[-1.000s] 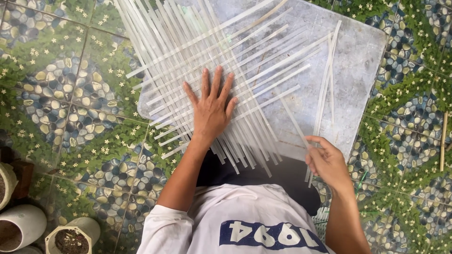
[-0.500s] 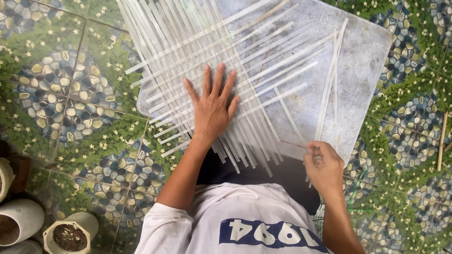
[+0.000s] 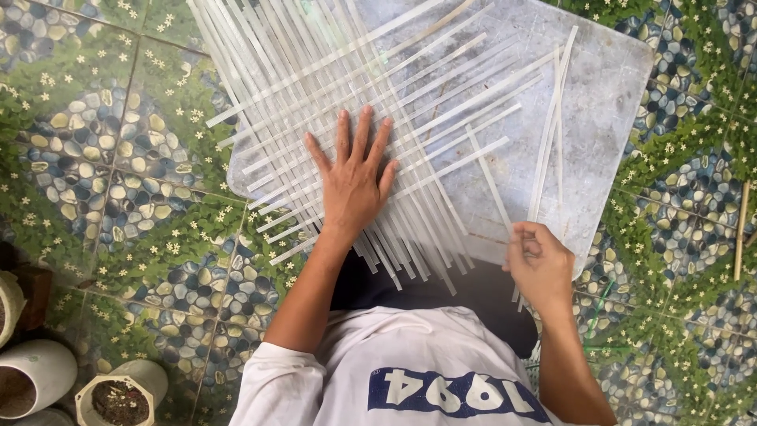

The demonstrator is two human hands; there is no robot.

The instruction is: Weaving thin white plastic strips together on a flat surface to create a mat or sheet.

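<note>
left hand (image 3: pixel 353 185): spread flat, fingers splayed, palm pressing down on the woven strips; it grasps nothing.
right hand (image 3: pixel 539 263): curled closed, pinching the near ends of a few loose strips.
woven strips (image 3: pixel 347 110): pale flat strips crossed over one another in a loose lattice, lying on the board, their near ends running off its edge toward the person.
loose strips (image 3: pixel 548 134): a small bunch lying nearly straight up the right part of the board, apart from the lattice.
board (image 3: pixel 607 102): pale grey, scuffed, with rounded corners, lying flat on the floor.
floor (image 3: pixel 102 142): tiles printed with blue pebbles, green leaves and small white flowers.
pots (image 3: pixel 118 394): white pots at the lower left corner, the nearest one holding dark soil.
stick (image 3: pixel 740 229): thin, tan, lying on the tiles at the right edge.
</note>
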